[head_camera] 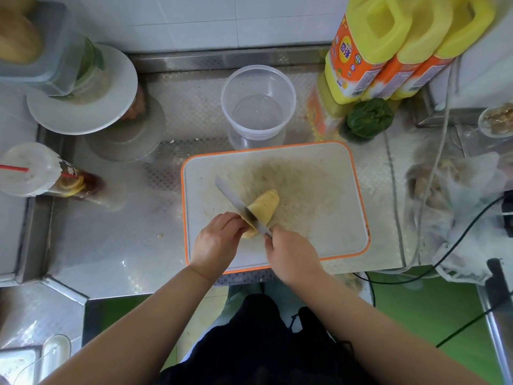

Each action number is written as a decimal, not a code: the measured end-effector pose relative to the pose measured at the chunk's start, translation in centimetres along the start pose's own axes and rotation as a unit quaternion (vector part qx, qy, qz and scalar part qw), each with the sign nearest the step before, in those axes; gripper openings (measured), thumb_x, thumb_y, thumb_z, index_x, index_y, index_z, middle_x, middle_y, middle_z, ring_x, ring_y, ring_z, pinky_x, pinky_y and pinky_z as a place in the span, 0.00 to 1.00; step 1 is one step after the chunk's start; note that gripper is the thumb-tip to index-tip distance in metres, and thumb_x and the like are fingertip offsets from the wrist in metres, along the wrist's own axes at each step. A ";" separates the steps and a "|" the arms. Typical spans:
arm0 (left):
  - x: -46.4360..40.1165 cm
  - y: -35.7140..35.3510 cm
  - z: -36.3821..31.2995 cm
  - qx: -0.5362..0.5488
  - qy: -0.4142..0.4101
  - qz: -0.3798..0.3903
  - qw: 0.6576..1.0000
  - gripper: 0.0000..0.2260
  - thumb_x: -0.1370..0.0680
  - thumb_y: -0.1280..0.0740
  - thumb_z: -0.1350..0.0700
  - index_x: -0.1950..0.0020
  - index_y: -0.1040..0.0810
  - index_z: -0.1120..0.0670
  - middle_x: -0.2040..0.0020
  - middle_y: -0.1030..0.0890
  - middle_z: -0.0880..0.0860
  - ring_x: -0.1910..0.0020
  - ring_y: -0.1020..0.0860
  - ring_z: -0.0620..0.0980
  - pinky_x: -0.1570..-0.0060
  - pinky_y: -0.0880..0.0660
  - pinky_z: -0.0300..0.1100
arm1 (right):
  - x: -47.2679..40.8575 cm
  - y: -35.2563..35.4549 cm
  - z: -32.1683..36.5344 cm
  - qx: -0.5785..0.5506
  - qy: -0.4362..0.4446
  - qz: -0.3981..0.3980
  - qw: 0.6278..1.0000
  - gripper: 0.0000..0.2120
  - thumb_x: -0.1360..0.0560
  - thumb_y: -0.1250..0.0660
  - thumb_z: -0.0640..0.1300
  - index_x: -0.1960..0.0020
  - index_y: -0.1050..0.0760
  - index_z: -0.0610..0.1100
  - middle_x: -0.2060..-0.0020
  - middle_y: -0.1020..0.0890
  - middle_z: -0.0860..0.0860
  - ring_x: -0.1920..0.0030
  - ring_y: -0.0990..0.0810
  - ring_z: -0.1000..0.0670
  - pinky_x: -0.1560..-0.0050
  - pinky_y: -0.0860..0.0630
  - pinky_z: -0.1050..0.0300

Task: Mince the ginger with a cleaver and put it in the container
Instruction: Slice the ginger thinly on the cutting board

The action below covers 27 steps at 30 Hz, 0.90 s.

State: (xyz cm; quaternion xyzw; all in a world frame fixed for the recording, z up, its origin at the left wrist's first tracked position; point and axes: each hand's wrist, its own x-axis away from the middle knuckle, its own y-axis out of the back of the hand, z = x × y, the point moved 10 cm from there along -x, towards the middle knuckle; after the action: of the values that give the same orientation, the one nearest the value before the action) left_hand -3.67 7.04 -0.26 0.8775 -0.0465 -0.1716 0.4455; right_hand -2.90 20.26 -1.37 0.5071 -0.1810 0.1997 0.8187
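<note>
On the cutting board [319, 190], left hand [215, 241] curls over the ginger [265, 208], right hand [291, 257] grips the cleaver [238, 207]; the clear container [258, 104] stands just beyond the board's far edge

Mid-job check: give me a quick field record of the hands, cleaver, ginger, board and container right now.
left hand: steadies the uncut end of the ginger
right hand: grips the cleaver handle
cleaver: blade down across the ginger
ginger: partly sliced, slices fanned on the board, not yet minced
cutting board: white, orange rim, on steel counter
container: clear round tub beyond the board, no ginger inside
</note>
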 end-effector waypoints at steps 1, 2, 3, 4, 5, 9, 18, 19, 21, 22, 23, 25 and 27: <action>0.0 0.0 0.1 0.003 0.006 -0.002 1.000 0.08 0.23 0.36 0.59 0.56 0.18 0.58 0.56 0.19 0.52 0.58 0.23 0.49 0.61 0.25 0.38 | 0.5 -0.2 0.3 0.021 0.008 -0.004 1.000 0.12 0.18 0.47 0.48 0.45 0.29 0.43 0.57 0.19 0.45 0.56 0.20 0.42 0.61 0.29 0.52; 0.1 0.0 0.2 0.004 0.009 -0.004 1.000 0.08 0.23 0.36 0.59 0.56 0.18 0.58 0.56 0.19 0.52 0.58 0.23 0.49 0.61 0.26 0.38 | 0.9 -0.4 0.5 0.037 0.011 -0.008 0.999 0.11 0.18 0.47 0.48 0.44 0.30 0.43 0.57 0.19 0.45 0.56 0.20 0.41 0.62 0.30 0.52; 0.1 0.0 0.2 0.004 0.010 -0.007 1.000 0.08 0.23 0.36 0.59 0.56 0.18 0.58 0.56 0.18 0.52 0.58 0.23 0.49 0.61 0.26 0.38 | 1.1 -0.4 0.6 0.049 0.013 -0.012 0.999 0.11 0.18 0.47 0.47 0.44 0.30 0.43 0.57 0.18 0.45 0.56 0.20 0.41 0.63 0.31 0.53; 0.2 0.1 0.2 0.005 0.009 -0.012 1.000 0.07 0.24 0.35 0.60 0.56 0.18 0.59 0.56 0.18 0.52 0.58 0.23 0.49 0.61 0.26 0.38 | 1.3 -0.4 0.7 0.058 0.015 -0.016 0.998 0.10 0.18 0.47 0.46 0.45 0.30 0.43 0.57 0.18 0.45 0.56 0.19 0.41 0.63 0.31 0.53; 0.3 0.1 0.1 0.006 0.008 -0.016 1.000 0.05 0.24 0.34 0.61 0.56 0.17 0.59 0.56 0.18 0.52 0.58 0.23 0.49 0.60 0.26 0.38 | 1.4 -0.4 0.8 0.064 0.019 -0.019 0.998 0.09 0.19 0.47 0.45 0.45 0.30 0.43 0.57 0.18 0.45 0.56 0.19 0.41 0.64 0.31 0.54; 0.6 0.1 0.2 0.006 0.010 -0.030 0.999 0.03 0.26 0.31 0.63 0.56 0.18 0.60 0.56 0.18 0.53 0.57 0.24 0.50 0.59 0.26 0.39 | 1.6 -0.2 1.1 0.080 0.022 -0.017 0.996 0.08 0.19 0.45 0.44 0.46 0.30 0.43 0.57 0.19 0.46 0.55 0.19 0.43 0.64 0.34 0.55; 0.9 0.1 0.4 0.025 0.018 -0.058 0.998 0.06 0.24 0.33 0.62 0.56 0.17 0.61 0.55 0.18 0.54 0.55 0.24 0.50 0.54 0.26 0.38 | 1.3 -0.4 1.5 0.104 0.009 -0.003 0.995 0.05 0.19 0.44 0.41 0.47 0.31 0.41 0.56 0.19 0.45 0.54 0.20 0.42 0.63 0.35 0.55; 0.9 0.1 0.5 0.025 0.020 -0.060 0.998 0.07 0.24 0.34 0.61 0.55 0.17 0.61 0.55 0.18 0.54 0.55 0.24 0.50 0.55 0.26 0.38 | 1.2 -0.4 1.6 0.108 0.012 -0.002 0.994 0.05 0.19 0.44 0.41 0.47 0.31 0.41 0.56 0.20 0.45 0.54 0.20 0.43 0.63 0.35 0.55; 1.0 -0.1 0.7 0.027 0.028 -0.056 0.998 0.08 0.23 0.35 0.60 0.55 0.17 0.61 0.54 0.18 0.54 0.55 0.23 0.50 0.55 0.26 0.38 | 0.9 -0.7 1.8 0.108 0.014 0.004 0.994 0.05 0.19 0.44 0.40 0.47 0.30 0.41 0.56 0.20 0.45 0.54 0.20 0.43 0.63 0.35 0.55; 1.1 -0.2 0.8 0.030 0.033 -0.052 0.998 0.08 0.23 0.35 0.59 0.54 0.17 0.61 0.54 0.18 0.54 0.55 0.23 0.50 0.55 0.26 0.38 | 0.7 -0.9 1.8 0.103 0.013 0.008 0.995 0.06 0.20 0.44 0.39 0.46 0.30 0.40 0.56 0.20 0.45 0.54 0.20 0.43 0.63 0.35 0.55; 1.2 -0.4 1.0 0.032 0.038 -0.049 0.998 0.08 0.23 0.35 0.59 0.53 0.17 0.60 0.54 0.18 0.54 0.55 0.23 0.50 0.55 0.25 0.38 | 0.3 -1.1 1.8 0.097 0.009 0.014 0.995 0.06 0.20 0.44 0.38 0.46 0.29 0.40 0.55 0.20 0.45 0.54 0.20 0.43 0.63 0.34 0.55; 1.3 -0.6 1.3 0.033 0.047 -0.045 0.997 0.08 0.23 0.35 0.59 0.53 0.17 0.60 0.53 0.18 0.54 0.55 0.23 0.50 0.54 0.25 0.39 | -0.3 -1.6 1.5 0.086 -0.001 0.026 0.996 0.07 0.21 0.44 0.37 0.47 0.28 0.40 0.55 0.20 0.44 0.54 0.20 0.42 0.62 0.32 0.54; 1.3 -0.8 1.5 0.034 0.049 -0.039 0.997 0.08 0.23 0.35 0.59 0.53 0.17 0.60 0.53 0.18 0.55 0.54 0.22 0.51 0.53 0.25 0.39 | -0.9 -2.1 1.2 0.079 -0.010 0.037 0.996 0.07 0.22 0.43 0.37 0.46 0.28 0.40 0.54 0.20 0.44 0.53 0.20 0.42 0.61 0.32 0.54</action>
State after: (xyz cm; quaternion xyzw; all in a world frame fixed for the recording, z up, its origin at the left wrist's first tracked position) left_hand -3.03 6.12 -2.04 0.9005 0.0041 -0.1445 0.4100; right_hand -2.70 18.24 -2.90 0.5653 -0.1911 0.2389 0.7660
